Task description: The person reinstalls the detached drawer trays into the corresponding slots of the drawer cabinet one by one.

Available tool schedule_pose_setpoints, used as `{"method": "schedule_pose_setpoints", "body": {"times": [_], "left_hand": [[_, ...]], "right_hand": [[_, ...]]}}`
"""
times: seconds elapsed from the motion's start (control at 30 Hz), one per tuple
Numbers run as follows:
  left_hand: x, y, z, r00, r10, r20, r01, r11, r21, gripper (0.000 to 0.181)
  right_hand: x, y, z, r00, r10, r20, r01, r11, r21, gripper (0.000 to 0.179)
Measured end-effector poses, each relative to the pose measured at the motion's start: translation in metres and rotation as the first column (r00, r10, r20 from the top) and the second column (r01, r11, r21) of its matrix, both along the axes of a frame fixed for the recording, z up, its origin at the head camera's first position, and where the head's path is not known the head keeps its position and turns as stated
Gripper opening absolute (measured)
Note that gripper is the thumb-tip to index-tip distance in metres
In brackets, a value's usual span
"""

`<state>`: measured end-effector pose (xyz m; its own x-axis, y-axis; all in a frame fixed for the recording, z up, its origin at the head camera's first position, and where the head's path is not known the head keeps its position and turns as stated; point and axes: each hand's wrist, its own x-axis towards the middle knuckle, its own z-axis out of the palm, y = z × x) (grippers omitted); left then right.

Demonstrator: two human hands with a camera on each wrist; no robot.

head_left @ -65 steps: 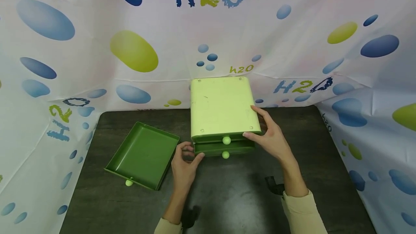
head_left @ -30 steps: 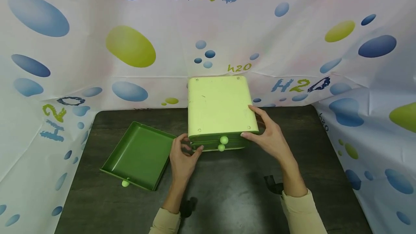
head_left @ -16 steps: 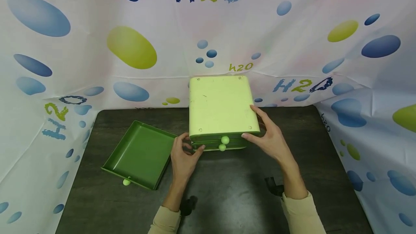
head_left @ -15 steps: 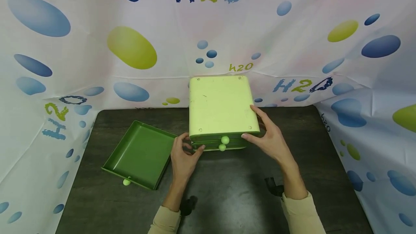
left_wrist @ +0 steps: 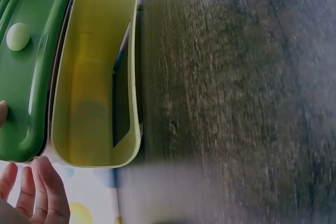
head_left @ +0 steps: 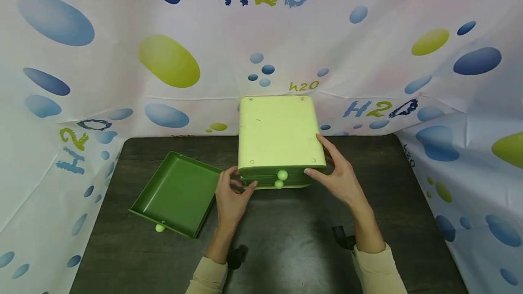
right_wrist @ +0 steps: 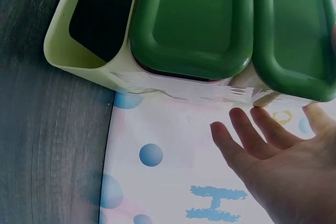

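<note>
A pale green drawer cabinet (head_left: pixel 282 130) stands at the back of the table. Its top drawer (right_wrist: pixel 299 40) and middle drawer (left_wrist: pixel 31 66) sit inside, both dark green with round light knobs; the bottom compartment (left_wrist: pixel 86 77) is bare. My left hand (head_left: pixel 230 198) is at the cabinet's left front corner, thumb on the middle drawer's front and fingers bent along the side. At the right front corner, my right hand (head_left: pixel 341 178) grips the cabinet, thumb at the top drawer's front edge and fingers against the side wall. To the left lies a loose green drawer (head_left: pixel 180 194), knob towards me.
The dark wooden table (head_left: pixel 294 248) carries all of this. Behind and on both sides hangs a white printed sheet (head_left: pixel 220 35), close behind the cabinet. The loose drawer's right corner reaches right up to my left hand.
The middle drawer stuck out of the cabinet at first; now it is in, its knob below the top one. My left hand moved forward with it. My right hand stayed at its corner.
</note>
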<state>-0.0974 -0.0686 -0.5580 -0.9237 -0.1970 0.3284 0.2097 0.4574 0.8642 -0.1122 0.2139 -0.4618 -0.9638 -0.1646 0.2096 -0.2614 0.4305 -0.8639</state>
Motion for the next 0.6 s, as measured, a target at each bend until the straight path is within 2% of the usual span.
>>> {"method": "schedule_pose_setpoints", "body": {"times": [0.17,0.3,0.47,0.6], "left_hand": [[-0.002,0.002,0.000,1.000,0.004,-0.013,-0.004,1.000,0.003,0.057],[-0.003,-0.002,0.003,1.000,-0.008,-0.004,0.008,0.999,-0.053,0.060],[0.000,-0.020,0.012,0.994,-0.093,0.059,0.100,0.985,-0.142,0.064],[0.005,-0.045,0.018,0.987,-0.145,0.074,0.156,0.971,-0.180,0.061]], "right_hand": [[-0.002,0.001,0.000,1.000,-0.010,0.001,0.010,1.000,-0.005,0.095],[-0.003,0.000,-0.001,1.000,-0.002,-0.002,0.002,1.000,-0.010,0.093],[-0.002,-0.003,0.002,1.000,-0.005,-0.011,0.005,1.000,-0.012,0.092],[0.005,-0.009,0.016,0.998,-0.011,-0.056,0.011,1.000,-0.004,0.093]]}}
